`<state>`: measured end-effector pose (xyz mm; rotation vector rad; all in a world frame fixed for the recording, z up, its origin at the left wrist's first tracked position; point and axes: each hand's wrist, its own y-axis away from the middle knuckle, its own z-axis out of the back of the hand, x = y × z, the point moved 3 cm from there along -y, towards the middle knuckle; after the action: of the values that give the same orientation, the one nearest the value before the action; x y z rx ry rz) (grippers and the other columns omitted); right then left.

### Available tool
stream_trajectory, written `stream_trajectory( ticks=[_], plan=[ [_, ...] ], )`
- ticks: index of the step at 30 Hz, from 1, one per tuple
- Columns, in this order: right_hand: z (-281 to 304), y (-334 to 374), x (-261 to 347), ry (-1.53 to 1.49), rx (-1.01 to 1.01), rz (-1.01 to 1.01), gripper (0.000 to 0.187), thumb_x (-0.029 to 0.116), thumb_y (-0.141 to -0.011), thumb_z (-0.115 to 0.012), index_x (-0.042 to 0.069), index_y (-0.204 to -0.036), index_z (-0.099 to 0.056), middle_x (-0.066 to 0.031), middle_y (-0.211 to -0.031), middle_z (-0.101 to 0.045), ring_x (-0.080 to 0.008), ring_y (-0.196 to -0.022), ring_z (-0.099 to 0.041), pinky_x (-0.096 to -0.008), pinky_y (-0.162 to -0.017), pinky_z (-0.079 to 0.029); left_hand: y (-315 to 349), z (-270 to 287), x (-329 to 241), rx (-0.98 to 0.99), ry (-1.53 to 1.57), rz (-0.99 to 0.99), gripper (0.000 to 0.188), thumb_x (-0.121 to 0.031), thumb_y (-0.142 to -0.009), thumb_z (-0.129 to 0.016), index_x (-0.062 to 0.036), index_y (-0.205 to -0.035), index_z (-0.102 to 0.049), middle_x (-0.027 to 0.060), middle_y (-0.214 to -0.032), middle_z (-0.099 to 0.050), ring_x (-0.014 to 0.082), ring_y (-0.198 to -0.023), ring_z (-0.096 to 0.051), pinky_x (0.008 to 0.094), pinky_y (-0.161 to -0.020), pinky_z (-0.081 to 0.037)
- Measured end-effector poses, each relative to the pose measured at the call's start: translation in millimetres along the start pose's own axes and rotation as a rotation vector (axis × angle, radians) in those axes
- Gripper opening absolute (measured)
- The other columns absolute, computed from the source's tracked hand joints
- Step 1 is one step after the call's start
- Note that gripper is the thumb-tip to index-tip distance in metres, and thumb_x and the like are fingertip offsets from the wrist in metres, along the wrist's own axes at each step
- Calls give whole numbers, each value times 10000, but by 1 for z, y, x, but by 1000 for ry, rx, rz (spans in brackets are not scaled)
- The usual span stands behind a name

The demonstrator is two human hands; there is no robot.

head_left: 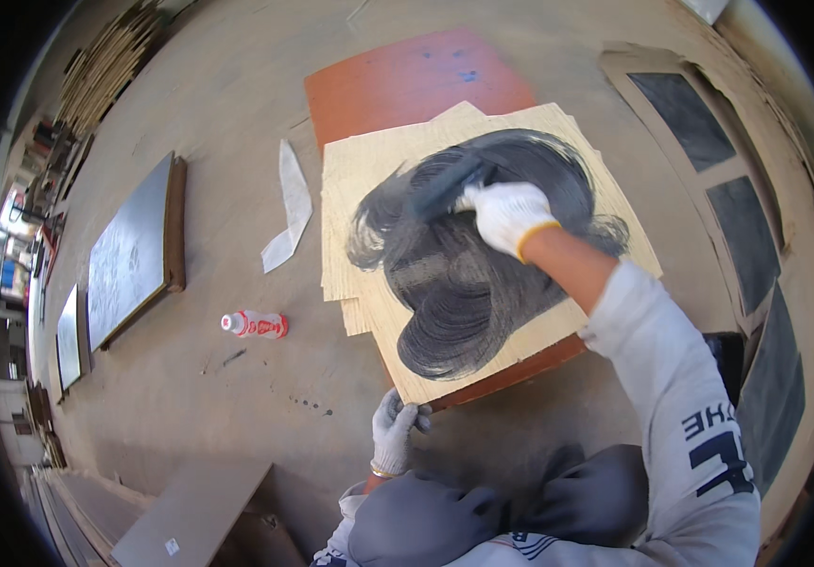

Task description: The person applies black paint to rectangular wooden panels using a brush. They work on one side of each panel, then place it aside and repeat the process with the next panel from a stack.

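My right hand (pixel 511 215), in a white knit glove with a yellow cuff, is closed round a wide dark brush (pixel 447 189), smeared by motion. The brush lies on the dark coating that sweeps in curved, bristle-like streaks over a pale wooden sheet (pixel 402 364). More pale sheets (pixel 356 317) stick out beneath it at slightly different angles. At the near left corner, my left hand (pixel 394 435), in a greyish glove, pinches the sheet's edge between thumb and fingers. Under the stack shows a reddish-brown board (pixel 511 376).
Beyond the stack lies a reddish-orange board (pixel 398 80). To the left are a red-and-white bottle (pixel 258 325), a pale torn strip (pixel 290 208) and a stack of dark-faced panels (pixel 133 250). Dark rectangles (pixel 745 241) line the right side. A brown board (pixel 194 515) is near lower left.
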<state>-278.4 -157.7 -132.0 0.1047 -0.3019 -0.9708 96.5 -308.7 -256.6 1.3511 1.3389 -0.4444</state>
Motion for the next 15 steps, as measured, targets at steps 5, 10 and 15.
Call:
stream_trajectory(
  ticks=[5, 10, 15],
  plan=[
    [-3, -58, -3, -28, -47, -177, 365, 213, -1055, -454, 85, -1220, -753, -189, -1213, -769, -373, -1126, -750, -507, -939, -590, -11, -12, 21, 12, 43, -9, 387, -128, -1013, -641, 88, -1331, -590, 139, -954, -744, 165, -711, -680, 292, -665, -562],
    [-25, -9, 31, -131, 12, -26, 426, 251, -1092, -400, 76, -1279, -739, -206, -1205, -772, -390, -1108, -753, -524, -957, -581, -2, 7, 7, -49, -10, -17, 376, -132, -1004, -649, 84, -1306, -592, 148, -952, -737, 180, -691, -668, 304, -646, -550],
    [11, -28, -152, -53, -159, -345, 409, 197, -991, -521, 144, -1337, -733, -154, -1340, -733, -369, -1228, -704, -468, -1032, -562, -11, -9, 14, -9, 27, 31, 319, -105, -998, -632, 66, -1264, -584, 156, -939, -724, 199, -694, -675, 325, -646, -570]
  ],
)
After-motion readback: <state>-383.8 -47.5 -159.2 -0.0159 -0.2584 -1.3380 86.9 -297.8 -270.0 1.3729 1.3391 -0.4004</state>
